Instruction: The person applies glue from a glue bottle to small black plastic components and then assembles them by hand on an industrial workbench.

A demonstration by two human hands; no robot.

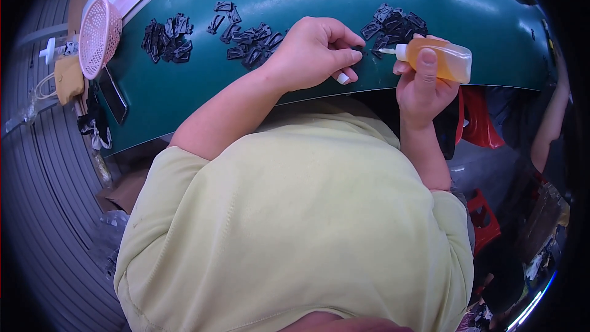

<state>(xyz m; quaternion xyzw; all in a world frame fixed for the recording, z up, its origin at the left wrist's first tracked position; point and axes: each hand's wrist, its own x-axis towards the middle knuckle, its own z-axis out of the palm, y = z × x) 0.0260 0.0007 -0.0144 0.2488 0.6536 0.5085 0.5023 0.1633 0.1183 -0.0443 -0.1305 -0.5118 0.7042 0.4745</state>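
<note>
Grips the clear squeeze bottle (456,64) of amber liquid in the right hand (424,89), nearly flat, with its thin nozzle (388,51) aimed left! Pinches a small dark piece (361,50), mostly hidden, tightly at the very tips of the left hand (312,46), just left of the bottle. Has one heap of black plastic parts (394,24) just beyond the bottle, more heaps (253,43) farther to its left, all on the green tabletop (203,83).

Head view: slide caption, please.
Right hand holding a bottle near left hand, black parts piled on green table.
</note>
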